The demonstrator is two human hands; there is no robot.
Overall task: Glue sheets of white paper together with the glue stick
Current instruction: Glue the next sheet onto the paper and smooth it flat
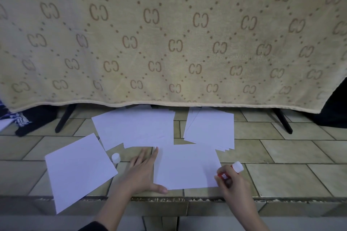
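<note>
A white sheet (187, 167) lies flat on the tiled surface in front of me. My left hand (144, 170) lies flat with straight fingers along the sheet's left edge, thumb by its lower left corner. My right hand (232, 184) grips a red glue stick (231, 171) at the sheet's right edge, its white end pointing up and right. The white cap (116, 158) stands apart, to the left of my left hand. One more white sheet (78, 170) lies tilted at the left. Two piles of white sheets (137, 127) (211, 129) lie farther back.
A beige patterned towel (169, 43) hangs across the back over a dark frame with black legs (64, 118) (283, 121). Dark cloth (28, 122) lies at the far left. The tiled ledge's front edge (178, 199) runs just below my hands.
</note>
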